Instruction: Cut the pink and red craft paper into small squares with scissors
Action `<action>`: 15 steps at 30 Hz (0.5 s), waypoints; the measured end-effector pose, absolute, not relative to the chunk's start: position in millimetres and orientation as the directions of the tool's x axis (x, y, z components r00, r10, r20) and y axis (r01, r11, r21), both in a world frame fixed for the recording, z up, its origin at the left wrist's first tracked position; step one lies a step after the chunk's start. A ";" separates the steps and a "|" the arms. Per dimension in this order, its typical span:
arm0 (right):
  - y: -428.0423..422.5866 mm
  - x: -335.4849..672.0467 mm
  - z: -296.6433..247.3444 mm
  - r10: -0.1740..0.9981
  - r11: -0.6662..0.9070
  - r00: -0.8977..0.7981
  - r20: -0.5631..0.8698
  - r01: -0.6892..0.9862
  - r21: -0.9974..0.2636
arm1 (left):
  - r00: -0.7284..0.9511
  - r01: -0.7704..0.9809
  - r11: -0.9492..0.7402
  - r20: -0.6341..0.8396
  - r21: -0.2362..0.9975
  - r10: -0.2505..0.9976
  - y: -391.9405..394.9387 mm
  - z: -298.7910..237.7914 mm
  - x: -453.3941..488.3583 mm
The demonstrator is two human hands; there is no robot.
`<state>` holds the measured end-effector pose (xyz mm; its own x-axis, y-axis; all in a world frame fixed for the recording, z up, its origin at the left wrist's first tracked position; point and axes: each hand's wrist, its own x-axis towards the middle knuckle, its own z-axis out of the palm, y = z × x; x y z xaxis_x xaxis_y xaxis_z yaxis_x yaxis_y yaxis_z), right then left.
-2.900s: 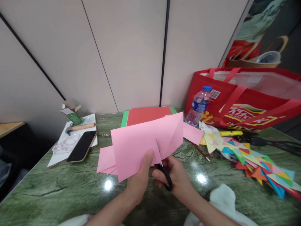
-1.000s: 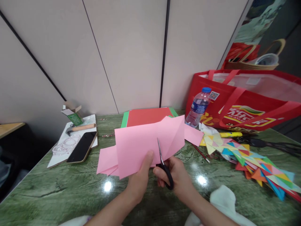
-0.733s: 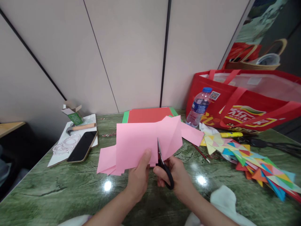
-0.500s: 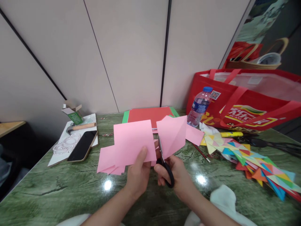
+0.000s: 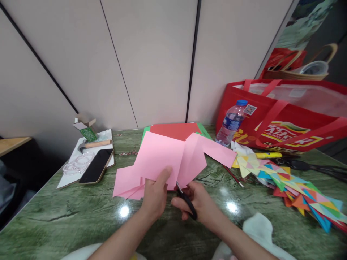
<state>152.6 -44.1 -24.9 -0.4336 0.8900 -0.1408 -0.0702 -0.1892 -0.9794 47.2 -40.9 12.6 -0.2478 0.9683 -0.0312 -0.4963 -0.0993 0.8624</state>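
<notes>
My left hand (image 5: 155,198) is closed on a sheet of pink paper (image 5: 159,155), thumb on top, holding it above the table. In my right hand (image 5: 197,202) is a pair of scissors with black handles (image 5: 187,202), my fingers through the loops. Their blades are mostly hidden; the part that shows lies at the paper's lower right edge. A creased pink flap (image 5: 193,162) slants off to the right of the sheet; whether it is still joined to it I cannot tell. Below and left lie more pink pieces (image 5: 124,180), and another pink strip (image 5: 219,150) is at the right.
Red and green sheets (image 5: 173,130) lie by the wall. To the left, a phone (image 5: 97,166), a small hammer (image 5: 96,144) and a green box (image 5: 88,133) sit on a white board. At right are a water bottle (image 5: 231,122), a red bag (image 5: 284,115) and folded coloured papers (image 5: 298,184).
The pink sheet has tilted and shifted up and right, and the gap between it and the right flap has closed. The scissors have moved slightly down and left, away from between them.
</notes>
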 end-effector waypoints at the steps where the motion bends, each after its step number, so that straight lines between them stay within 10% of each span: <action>1: -43.9 152.4 -26.9 0.884 -0.201 -0.443 -0.153 -0.064 -0.978 | -0.277 -0.464 -0.124 -0.010 0.877 0.961 -39.3 11.6 46.3; 10: -41.6 154.0 -30.7 0.902 -0.151 -0.413 -0.126 -0.029 -0.988 | -0.420 -0.048 -0.159 0.125 0.986 0.899 -6.7 32.8 -21.3; 15: -38.1 156.1 -34.0 0.935 -0.142 -0.339 -0.107 -0.079 -0.987 | -0.223 0.210 -0.085 0.132 0.974 0.966 1.1 51.9 -87.2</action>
<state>156.1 -38.1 -34.0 -0.3386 0.9348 -0.1073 -0.0789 -0.1418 -0.9867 -87.2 1.1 51.9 -0.2228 0.9659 0.1320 0.2105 -0.0846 0.9739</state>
